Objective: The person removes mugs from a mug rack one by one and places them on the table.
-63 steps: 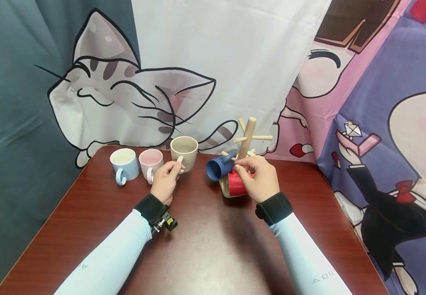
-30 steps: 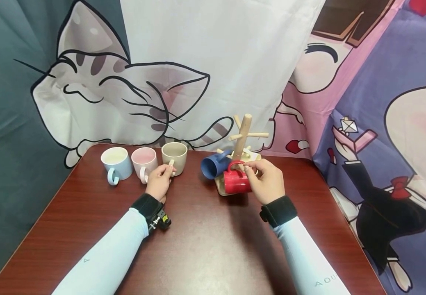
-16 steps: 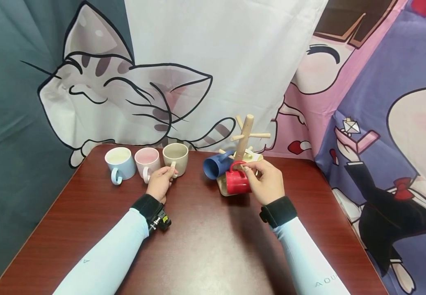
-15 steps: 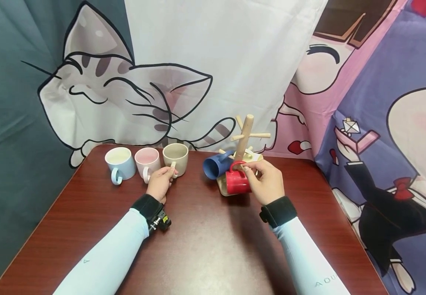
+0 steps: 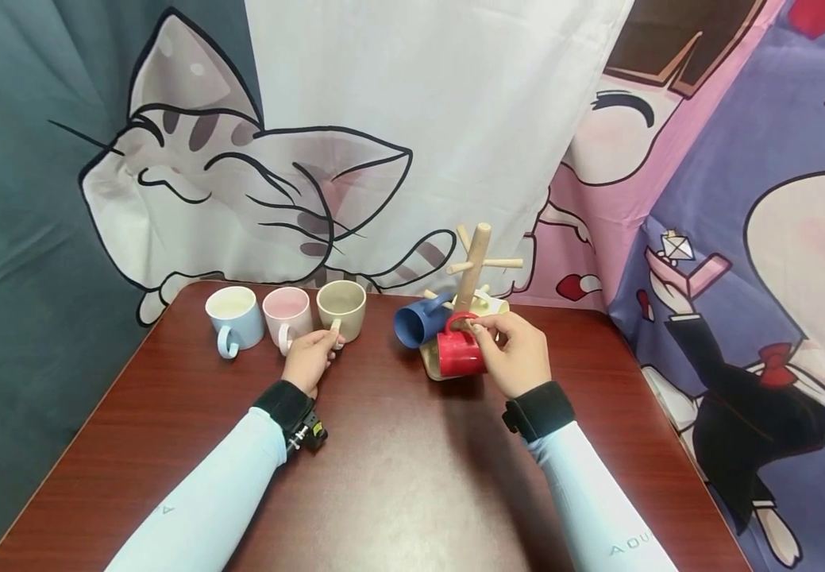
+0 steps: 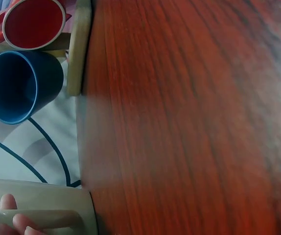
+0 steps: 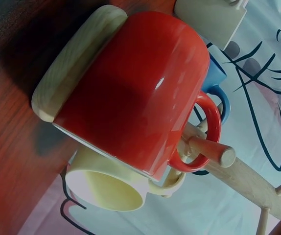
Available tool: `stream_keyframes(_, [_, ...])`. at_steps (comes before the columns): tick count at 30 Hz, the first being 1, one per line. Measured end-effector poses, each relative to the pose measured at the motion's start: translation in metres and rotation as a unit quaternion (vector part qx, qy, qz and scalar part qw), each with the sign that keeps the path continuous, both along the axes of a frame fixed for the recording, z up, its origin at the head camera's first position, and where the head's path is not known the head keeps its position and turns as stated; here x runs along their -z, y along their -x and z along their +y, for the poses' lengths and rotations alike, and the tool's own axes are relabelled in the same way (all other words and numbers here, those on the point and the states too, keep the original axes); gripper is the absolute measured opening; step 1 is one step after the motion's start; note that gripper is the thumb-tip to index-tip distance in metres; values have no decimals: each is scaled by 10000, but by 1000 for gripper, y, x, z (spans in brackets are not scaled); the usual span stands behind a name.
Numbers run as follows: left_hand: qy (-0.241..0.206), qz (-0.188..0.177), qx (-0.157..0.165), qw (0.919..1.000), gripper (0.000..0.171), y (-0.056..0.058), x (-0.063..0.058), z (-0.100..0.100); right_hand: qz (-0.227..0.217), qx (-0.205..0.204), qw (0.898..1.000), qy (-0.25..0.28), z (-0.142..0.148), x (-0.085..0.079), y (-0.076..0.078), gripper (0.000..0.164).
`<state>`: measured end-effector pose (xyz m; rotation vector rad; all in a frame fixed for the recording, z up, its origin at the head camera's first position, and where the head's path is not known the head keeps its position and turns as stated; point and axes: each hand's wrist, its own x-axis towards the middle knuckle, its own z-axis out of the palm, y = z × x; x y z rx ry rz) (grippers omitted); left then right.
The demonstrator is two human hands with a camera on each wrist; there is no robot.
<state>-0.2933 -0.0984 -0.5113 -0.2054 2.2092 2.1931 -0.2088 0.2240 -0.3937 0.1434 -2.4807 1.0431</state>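
Observation:
My left hand (image 5: 310, 357) grips the handle of a beige mug (image 5: 341, 306); in the left wrist view its fingers (image 6: 20, 220) curl at that handle. A red mug (image 5: 457, 356) hangs sideways by its handle from a low peg (image 7: 211, 149) of a wooden mug tree (image 5: 473, 270). Close by the peg's end, my right hand (image 5: 515, 349) stays with bent, relaxed fingers. The right wrist view shows that peg and the red handle free of fingers. Also on the tree hang a blue mug (image 5: 418, 323) and a pale yellow mug (image 7: 108, 183).
Left of the beige mug stand a pink mug (image 5: 287, 316) and a light blue mug (image 5: 236, 319), handles towards me. The tree has bare upper pegs (image 5: 503, 263). Behind the brown table (image 5: 383, 477) hangs a printed cloth (image 5: 441, 103).
My right hand has drawn back to the right from the red mug's handle and then stayed still. The beige mug has shifted slightly left, towards the pink mug, with my left hand at its handle.

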Motion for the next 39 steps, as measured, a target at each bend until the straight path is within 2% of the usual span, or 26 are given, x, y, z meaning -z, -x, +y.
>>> stream_keyframes(6, [194,39,33,9998,37,1,-1,-4,-149,139,9998,-36,0,1,4,16])
stream_keyframes(9, [240,47,-90,9997,37,-1,-6,-5,-169,235,9996,-64,1,1,7,16])
stream_keyframes(15, [360,380,-460,9976,39,-4,-23,-11,-210,502,9977,-396,10,0,16,17])
stream_keyframes(22, [224,570,-321,9976,40,-10,-42,-13,-774,815,9909,-745,30,5,34,21])
stream_keyframes(27, [48,554,-322,9979,39,-17,-50,-15,-1254,585,9835,-1163,36,9,46,24])
stream_keyframes(31, [81,527,-301,9981,40,-22,-54,-19,-1615,288,9774,-1331,36,12,53,29])
stream_keyframes(39, [-14,645,-332,9974,38,-28,-57,-23,-1619,6,9769,-1397,32,16,62,25])
